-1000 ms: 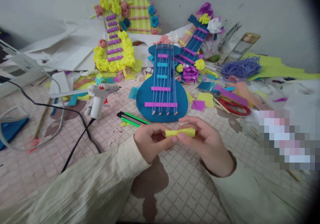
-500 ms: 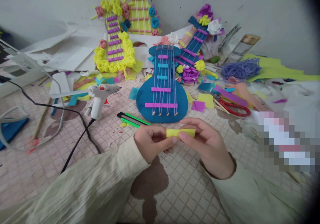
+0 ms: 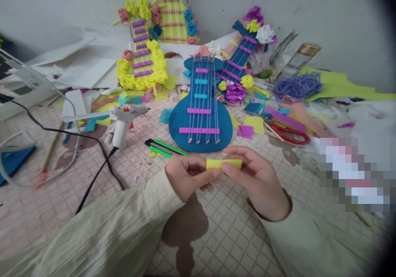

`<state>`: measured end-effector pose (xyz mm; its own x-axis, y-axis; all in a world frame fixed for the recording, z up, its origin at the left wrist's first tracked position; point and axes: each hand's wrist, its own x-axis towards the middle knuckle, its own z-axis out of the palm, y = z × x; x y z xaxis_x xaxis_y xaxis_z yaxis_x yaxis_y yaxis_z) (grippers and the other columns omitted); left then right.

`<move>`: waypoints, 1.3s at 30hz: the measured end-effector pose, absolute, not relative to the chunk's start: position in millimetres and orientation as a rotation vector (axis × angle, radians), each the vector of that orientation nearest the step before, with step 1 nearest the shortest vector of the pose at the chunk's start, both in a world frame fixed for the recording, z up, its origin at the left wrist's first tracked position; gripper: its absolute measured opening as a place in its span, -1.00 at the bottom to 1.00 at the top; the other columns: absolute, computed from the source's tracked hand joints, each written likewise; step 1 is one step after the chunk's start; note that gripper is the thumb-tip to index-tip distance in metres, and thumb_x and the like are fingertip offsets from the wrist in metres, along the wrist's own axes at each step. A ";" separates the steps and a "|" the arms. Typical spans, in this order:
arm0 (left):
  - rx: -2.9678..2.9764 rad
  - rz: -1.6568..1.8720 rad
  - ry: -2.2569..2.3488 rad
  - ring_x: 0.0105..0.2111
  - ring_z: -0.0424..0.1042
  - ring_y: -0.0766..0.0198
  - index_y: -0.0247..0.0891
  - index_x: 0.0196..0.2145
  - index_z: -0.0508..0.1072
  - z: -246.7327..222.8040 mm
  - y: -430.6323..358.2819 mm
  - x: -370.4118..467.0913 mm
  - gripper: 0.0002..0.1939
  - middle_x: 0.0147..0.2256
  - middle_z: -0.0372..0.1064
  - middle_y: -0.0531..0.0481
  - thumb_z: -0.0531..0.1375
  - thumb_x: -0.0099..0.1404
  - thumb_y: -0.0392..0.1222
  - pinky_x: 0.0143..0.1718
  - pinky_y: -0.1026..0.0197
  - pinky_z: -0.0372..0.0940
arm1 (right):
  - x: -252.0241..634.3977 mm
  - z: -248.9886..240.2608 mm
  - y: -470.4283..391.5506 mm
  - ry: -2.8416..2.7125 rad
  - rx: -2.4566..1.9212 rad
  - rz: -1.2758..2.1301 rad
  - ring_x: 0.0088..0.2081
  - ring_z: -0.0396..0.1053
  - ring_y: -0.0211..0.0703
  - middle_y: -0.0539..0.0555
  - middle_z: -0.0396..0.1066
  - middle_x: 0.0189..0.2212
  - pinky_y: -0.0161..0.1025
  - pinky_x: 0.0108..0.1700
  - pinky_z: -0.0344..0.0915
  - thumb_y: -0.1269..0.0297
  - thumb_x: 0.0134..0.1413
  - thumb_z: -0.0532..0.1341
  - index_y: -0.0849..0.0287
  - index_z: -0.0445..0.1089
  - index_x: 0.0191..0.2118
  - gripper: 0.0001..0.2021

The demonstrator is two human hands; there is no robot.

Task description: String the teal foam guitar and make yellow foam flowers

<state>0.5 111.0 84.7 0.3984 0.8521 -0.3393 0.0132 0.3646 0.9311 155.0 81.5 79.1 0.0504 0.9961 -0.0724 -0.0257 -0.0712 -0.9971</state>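
Note:
A small folded strip of yellow paper (image 3: 230, 163) is pinched between both hands, thumbs on its near face. My left hand (image 3: 187, 177) is closed on its left end. My right hand (image 3: 261, 180) grips its middle and right part, with fingers curled behind it. Just beyond the hands lies a blue paper guitar (image 3: 225, 128) with purple strings and pink and light-blue bars across it. Near my left hand rests a green utility knife (image 3: 163, 148), partly hidden behind that hand.
To the left stands a white glue gun (image 3: 120, 124) with its black cable (image 3: 95, 174). Red-handled scissors (image 3: 292, 134), paper scraps (image 3: 254, 125) and a purple yarn bundle (image 3: 298, 86) lie to the right. Flower-trimmed paper guitars (image 3: 142, 58) lean by the wall.

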 end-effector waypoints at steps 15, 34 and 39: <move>1.195 0.790 0.991 -0.73 0.30 0.49 -0.38 -0.62 0.40 79.2 110.1 -2.0 -0.86 -0.70 0.32 0.10 0.24 -0.01 -0.26 -0.71 0.49 0.22 | 155.3 80.6 82.3 -1.174 -1.298 1.308 -0.36 0.37 -0.29 0.01 0.43 -0.39 -0.36 -0.33 0.34 0.30 -0.15 0.28 0.14 0.30 -0.20 -0.69; 1.167 0.825 1.020 -0.73 0.29 0.50 -0.37 -0.63 0.39 83.5 110.1 -0.5 -0.87 -0.70 0.32 0.10 0.23 -0.03 -0.27 -0.70 0.49 0.23 | 157.0 81.0 84.8 -1.159 -1.325 1.256 -0.38 0.41 -0.25 0.03 0.48 -0.41 -0.32 -0.33 0.36 0.27 -0.19 0.31 0.14 0.31 -0.21 -0.67; 1.157 0.849 1.011 -0.72 0.30 0.49 -0.36 -0.62 0.39 83.6 109.9 -1.5 -0.87 -0.69 0.33 0.10 0.24 -0.03 -0.26 -0.69 0.48 0.25 | 157.6 82.3 85.0 -1.131 -1.297 1.271 -0.38 0.41 -0.26 0.02 0.48 -0.41 -0.32 -0.33 0.35 0.28 -0.17 0.30 0.14 0.30 -0.20 -0.67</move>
<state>-1.5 109.9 83.6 0.3303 0.9248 -0.1887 -0.0264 0.2089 0.9776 157.6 85.0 82.3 0.0268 0.9937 -0.1089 -0.0072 -0.1088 -0.9940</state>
